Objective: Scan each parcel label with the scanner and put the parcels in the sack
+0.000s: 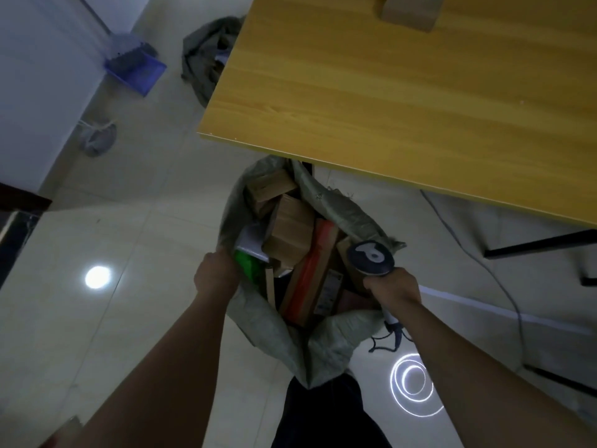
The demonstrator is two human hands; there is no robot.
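A grey-green woven sack (pixel 326 344) stands open on the floor below the table's near corner. It holds several cardboard parcels (pixel 290 231), a long orange and brown box (pixel 310 279) and a green packet (pixel 247 265). My left hand (pixel 214 273) grips the sack's left rim. My right hand (pixel 394 289) holds the scanner (pixel 371 257) by its handle over the sack's right rim, its round dark head pointing up. One more cardboard parcel (pixel 410 11) sits on the table at the far edge.
The wooden table (pixel 403 92) fills the upper right, its black legs (pixel 533 244) to the right. A grey cable (pixel 504 286) trails on the tiled floor. A second grey sack (pixel 206 56) and a blue basket (pixel 135 66) lie at the back left.
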